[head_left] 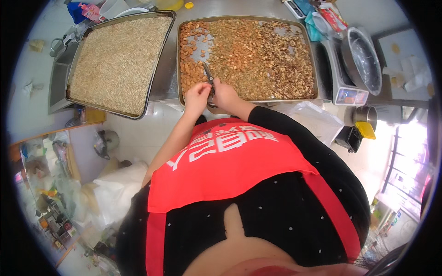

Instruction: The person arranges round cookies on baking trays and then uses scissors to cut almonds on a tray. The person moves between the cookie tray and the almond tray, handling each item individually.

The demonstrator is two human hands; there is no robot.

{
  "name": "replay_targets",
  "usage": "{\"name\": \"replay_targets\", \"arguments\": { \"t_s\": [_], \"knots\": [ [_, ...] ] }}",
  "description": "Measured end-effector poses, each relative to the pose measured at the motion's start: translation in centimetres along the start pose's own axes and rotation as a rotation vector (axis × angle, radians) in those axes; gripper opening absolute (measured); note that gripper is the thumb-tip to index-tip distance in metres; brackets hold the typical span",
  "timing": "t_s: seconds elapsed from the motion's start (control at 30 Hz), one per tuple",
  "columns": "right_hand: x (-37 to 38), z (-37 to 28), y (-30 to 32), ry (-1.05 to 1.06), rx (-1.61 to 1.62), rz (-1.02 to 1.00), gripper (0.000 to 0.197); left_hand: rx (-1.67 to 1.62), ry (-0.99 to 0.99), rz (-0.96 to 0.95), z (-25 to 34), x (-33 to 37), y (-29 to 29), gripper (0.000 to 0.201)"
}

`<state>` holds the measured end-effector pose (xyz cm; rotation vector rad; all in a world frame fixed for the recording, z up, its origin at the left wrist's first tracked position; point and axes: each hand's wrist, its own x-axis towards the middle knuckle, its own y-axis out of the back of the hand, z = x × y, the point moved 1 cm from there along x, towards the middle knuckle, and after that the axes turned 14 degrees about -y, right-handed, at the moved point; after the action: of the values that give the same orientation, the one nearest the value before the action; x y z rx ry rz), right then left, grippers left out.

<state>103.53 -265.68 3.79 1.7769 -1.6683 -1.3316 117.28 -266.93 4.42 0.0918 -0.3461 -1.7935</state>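
A pair of dark scissors (pixel 210 78) stands at the near-left part of a nut-filled baking tray (pixel 178 55), directly ahead of the person. Its long axis runs away from the body and leans a little to the left, with the tips over the almonds (pixel 189 76) and the handles at the near rim. The right hand (pixel 224 95) is wrapped around the scissors from the right side, thumb up along them, so it is the nearer of the two. The left hand (pixel 197 97) comes in just beside it from the left, fingers curled inward toward the handles; whether those fingertips pinch a small piece or only touch the scissors, I cannot tell. Both wrists sit close together on the person's side of the tray. Right of the almonds lie greenish seeds (pixel 221 55), then chopped dark nuts (pixel 287 62). A second tray (pixel 157 69) of pale flakes (pixel 117 64) lies apart to the left, and a scale (pixel 338 76) stands beyond the nut tray's right side, near a metal bowl (pixel 363 60)
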Motion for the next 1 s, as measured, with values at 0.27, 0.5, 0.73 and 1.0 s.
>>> {"name": "replay_targets", "arguments": {
  "t_s": [0.27, 0.5, 0.73, 1.0],
  "knots": [
    [-3.6, 2.5, 9.9, -0.179, 0.269, -0.082, 0.058, 0.602, -0.377, 0.038, -4.7, 13.5, 0.0, 0.019],
    [-2.7, 6.6, 9.7, -0.191, 0.944, -0.034, 0.034, 0.643, -0.293, -0.193, -7.7, 17.1, -1.7, 0.017],
    [-2.0, 7.8, 10.1, -0.303, 1.050, 0.000, 0.032, 0.757, 0.023, -0.368, -5.6, 18.3, -1.5, 0.012],
    [-1.0, 9.1, 9.6, -0.164, 0.712, 0.118, 0.044, -0.141, 0.225, -0.019, -2.6, 14.8, -3.3, 0.016]
  ]
}}
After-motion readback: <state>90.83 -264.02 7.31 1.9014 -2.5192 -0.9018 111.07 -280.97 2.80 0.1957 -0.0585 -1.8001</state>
